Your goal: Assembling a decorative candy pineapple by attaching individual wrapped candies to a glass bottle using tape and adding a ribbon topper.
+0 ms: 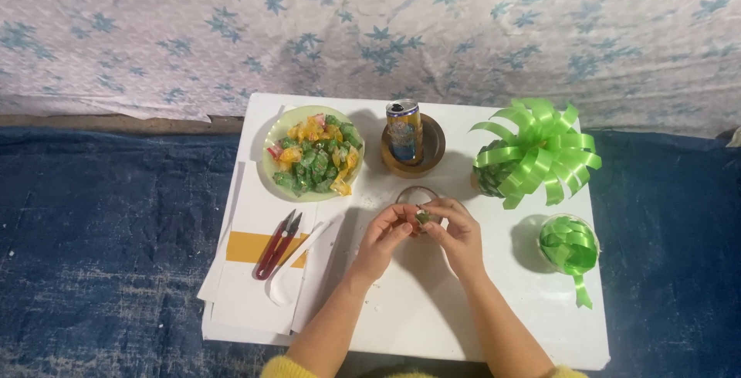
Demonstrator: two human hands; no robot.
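Note:
My left hand [384, 237] and my right hand [455, 233] meet over the middle of a small white table [417, 316]. Between their fingertips they pinch a small greenish wrapped candy [423, 215]. Just beyond the fingers lies a thin round ring or clear lid [417, 191] on the table. A pale green plate [270, 177] heaped with green, orange and red wrapped candies [316, 155] stands to the far left of my hands.
A drink can [404, 131] stands in a brown wooden coaster. At the right are a big green ribbon bow [538, 150] and a roll of green ribbon [569, 245]. Red snips [278, 245] and a white spoon [289, 274] lie on paper sheets at the left.

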